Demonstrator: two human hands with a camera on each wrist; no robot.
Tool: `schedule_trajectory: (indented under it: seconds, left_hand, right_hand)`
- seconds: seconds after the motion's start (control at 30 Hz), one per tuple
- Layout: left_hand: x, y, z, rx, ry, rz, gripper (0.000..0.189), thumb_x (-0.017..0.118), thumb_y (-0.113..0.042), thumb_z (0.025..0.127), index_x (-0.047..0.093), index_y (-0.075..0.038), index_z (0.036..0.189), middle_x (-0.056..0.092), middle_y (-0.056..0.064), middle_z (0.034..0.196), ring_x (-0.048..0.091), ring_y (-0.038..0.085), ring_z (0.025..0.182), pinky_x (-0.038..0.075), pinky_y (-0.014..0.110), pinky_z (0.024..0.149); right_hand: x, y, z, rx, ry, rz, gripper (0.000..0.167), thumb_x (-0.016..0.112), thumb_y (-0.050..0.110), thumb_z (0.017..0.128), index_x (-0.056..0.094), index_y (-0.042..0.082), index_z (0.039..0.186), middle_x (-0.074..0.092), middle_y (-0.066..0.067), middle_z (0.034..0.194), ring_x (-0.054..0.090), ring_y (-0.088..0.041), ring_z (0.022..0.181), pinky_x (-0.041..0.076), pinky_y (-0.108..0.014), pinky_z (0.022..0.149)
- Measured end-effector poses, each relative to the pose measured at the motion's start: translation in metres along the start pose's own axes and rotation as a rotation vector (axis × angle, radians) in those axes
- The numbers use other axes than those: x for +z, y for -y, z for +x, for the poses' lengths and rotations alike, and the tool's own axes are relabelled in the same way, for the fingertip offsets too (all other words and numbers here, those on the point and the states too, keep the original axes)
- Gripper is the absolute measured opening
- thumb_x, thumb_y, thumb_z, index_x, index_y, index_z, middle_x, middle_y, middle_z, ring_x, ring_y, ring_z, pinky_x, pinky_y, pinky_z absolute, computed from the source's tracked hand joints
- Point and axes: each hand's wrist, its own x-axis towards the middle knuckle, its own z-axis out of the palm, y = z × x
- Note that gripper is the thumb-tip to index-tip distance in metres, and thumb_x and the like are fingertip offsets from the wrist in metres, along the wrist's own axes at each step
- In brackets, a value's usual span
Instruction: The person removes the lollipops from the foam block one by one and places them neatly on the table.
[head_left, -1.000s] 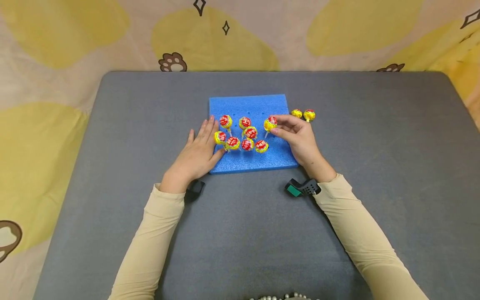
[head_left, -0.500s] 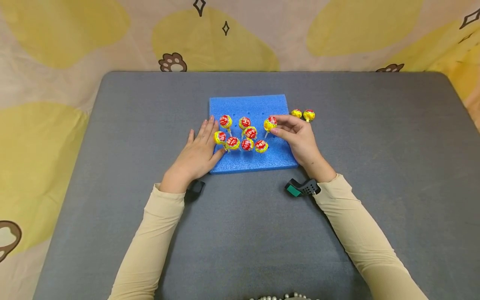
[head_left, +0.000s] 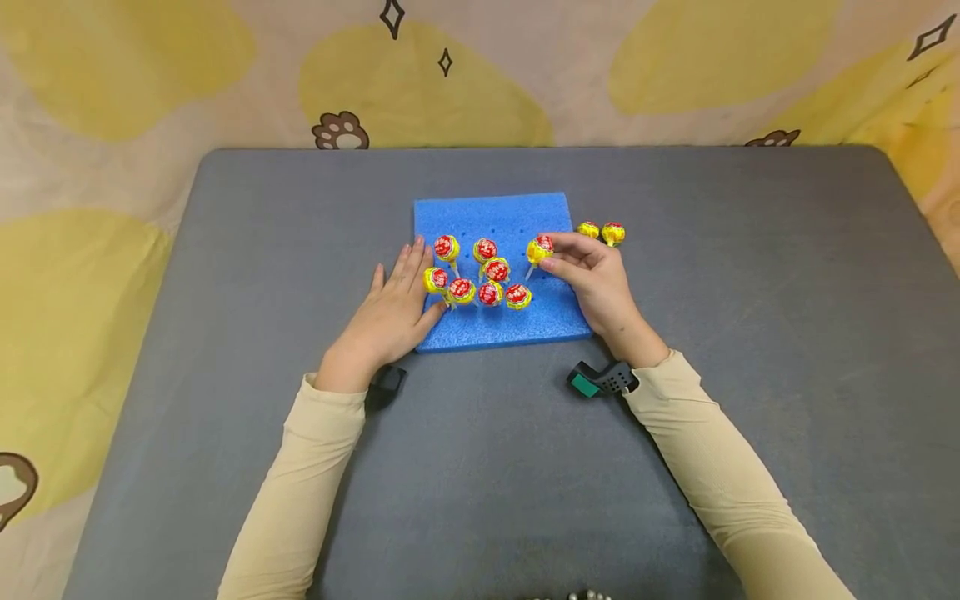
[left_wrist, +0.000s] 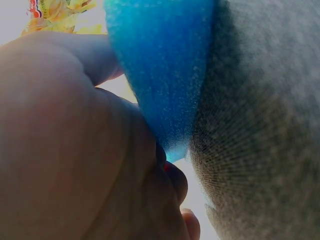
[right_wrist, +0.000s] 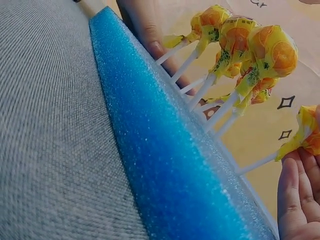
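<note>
Flat along the left edge of a blue foam board [head_left: 517, 325] lies my left hand [head_left: 382, 321], fingers straight and thumb over its front left corner. Several lollipops [head_left: 461, 291] in yellow and red wrappers stand on white sticks in the board's left and middle part. My right hand [head_left: 600, 283] pinches another lollipop [head_left: 538, 250] by its wrapped head between thumb and fingers, over the board's right half. In the right wrist view this lollipop's white stick [right_wrist: 260, 163] slants down to the foam's top surface. The left wrist view shows the left hand [left_wrist: 75, 135] against the foam side.
Two more lollipops [head_left: 612, 233] lie on the grey table [head_left: 750, 292] just past the board's right edge. Small holes [head_left: 492, 231] dot the back of the board. A patterned yellow and cream cloth [head_left: 450, 83] hangs behind the table.
The head view has tilted slightly, shifting the whole scene a little. The pinched lollipop leans slightly more to the right; both hands stay nearly in place.
</note>
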Motion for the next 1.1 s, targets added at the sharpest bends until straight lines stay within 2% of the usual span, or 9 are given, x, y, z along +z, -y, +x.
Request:
schedule_trajectory:
  seconds: [0.23, 0.43, 0.67, 0.8, 0.93, 1.1]
  left_hand:
    - [0.002, 0.003, -0.004, -0.006, -0.004, 0.002, 0.074, 0.039, -0.038, 0.099, -0.002, -0.005, 0.151, -0.011, 0.009, 0.157, -0.011, 0.023, 0.143, -0.005, 0.051, 0.112]
    - [0.002, 0.005, -0.004, -0.009, -0.011, -0.004, 0.074, 0.039, -0.038, 0.099, -0.001, -0.005, 0.151, -0.011, 0.009, 0.157, -0.011, 0.023, 0.143, -0.005, 0.051, 0.112]
    - [0.003, 0.006, -0.002, -0.003, -0.017, -0.005, 0.073, 0.038, -0.038, 0.099, -0.001, -0.005, 0.151, -0.011, 0.008, 0.157, -0.012, 0.022, 0.143, -0.005, 0.051, 0.112]
    - [0.003, 0.005, -0.002, 0.003, -0.018, -0.005, 0.073, 0.038, -0.038, 0.099, -0.001, -0.005, 0.151, -0.011, 0.009, 0.157, -0.011, 0.022, 0.143, -0.005, 0.051, 0.112]
    - [0.004, 0.003, -0.001, 0.007, -0.013, -0.008, 0.073, 0.038, -0.037, 0.099, -0.002, -0.005, 0.150, -0.012, 0.009, 0.157, -0.011, 0.022, 0.143, -0.005, 0.051, 0.112]
    - [0.003, 0.002, 0.001, 0.011, -0.010, -0.006, 0.073, 0.038, -0.038, 0.099, -0.002, -0.005, 0.151, -0.012, 0.009, 0.157, -0.012, 0.022, 0.143, -0.005, 0.051, 0.112]
  right_hand:
    - [0.000, 0.004, -0.002, 0.009, -0.013, 0.229, 0.027, 0.056, -0.012, 0.087, 0.072, 0.007, 0.095, 0.067, -0.009, 0.089, 0.066, -0.019, 0.080, 0.054, -0.030, 0.078]
    - [-0.008, 0.013, 0.002, -0.028, -0.025, 0.214, 0.027, 0.052, -0.012, 0.088, 0.071, 0.004, 0.096, 0.068, -0.011, 0.090, 0.067, -0.021, 0.081, 0.054, -0.030, 0.077]
    - [-0.033, 0.024, 0.010, -0.070, -0.112, 0.255, 0.014, 0.062, -0.005, 0.087, 0.069, -0.003, 0.099, 0.068, -0.015, 0.092, 0.068, -0.022, 0.080, 0.055, -0.028, 0.074]
    - [-0.049, 0.028, 0.011, -0.079, -0.158, 0.207, 0.014, 0.063, -0.004, 0.086, 0.069, -0.004, 0.099, 0.068, -0.014, 0.092, 0.067, -0.021, 0.076, 0.055, -0.028, 0.073]
    - [-0.068, 0.030, 0.012, -0.062, -0.198, 0.196, 0.012, 0.064, -0.004, 0.086, 0.070, -0.005, 0.096, 0.070, -0.014, 0.089, 0.068, -0.022, 0.073, 0.055, -0.029, 0.071]
    - [-0.089, 0.034, 0.011, 0.006, -0.245, 0.201, 0.009, 0.066, -0.002, 0.084, 0.069, -0.007, 0.092, 0.070, -0.015, 0.087, 0.068, -0.021, 0.070, 0.056, -0.029, 0.069]
